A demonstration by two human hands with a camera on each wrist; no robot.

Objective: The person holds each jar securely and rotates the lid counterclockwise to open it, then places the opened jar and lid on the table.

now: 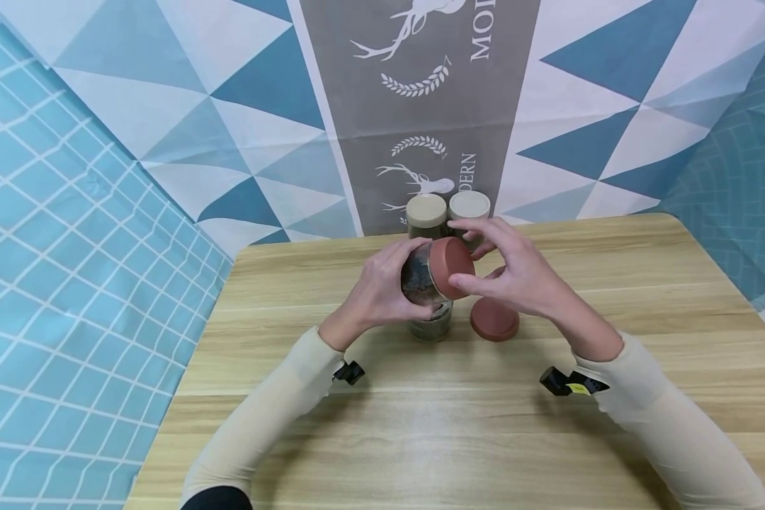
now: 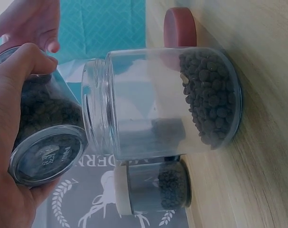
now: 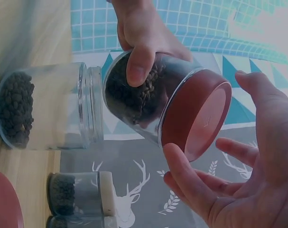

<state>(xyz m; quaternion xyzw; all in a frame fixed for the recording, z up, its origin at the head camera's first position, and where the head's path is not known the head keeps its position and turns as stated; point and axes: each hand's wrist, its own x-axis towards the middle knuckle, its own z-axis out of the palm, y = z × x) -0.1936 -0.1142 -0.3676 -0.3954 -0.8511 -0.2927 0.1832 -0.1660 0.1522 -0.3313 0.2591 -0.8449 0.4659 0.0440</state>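
My left hand (image 1: 382, 283) grips a glass jar (image 1: 416, 276) of dark pellets, tilted, its red lid (image 1: 451, 268) on and turned toward my right hand (image 1: 516, 273). The right hand's fingers are spread around the lid; in the right wrist view a fingertip lies at the lid's rim while another digit stands apart from it. Under the held jar an open glass jar (image 2: 144, 104) stands upright on the table, partly filled with dark pellets. Beside it a loose red lid (image 1: 494, 320) lies on the wood.
Two lidded jars, one with a beige lid (image 1: 426, 210) and one with a white lid (image 1: 469, 205), stand at the back of the wooden table (image 1: 382, 425). Patterned cloth (image 1: 421, 106) hangs right behind them. Blue tiled-pattern sheeting (image 1: 83, 283) borders the left side.
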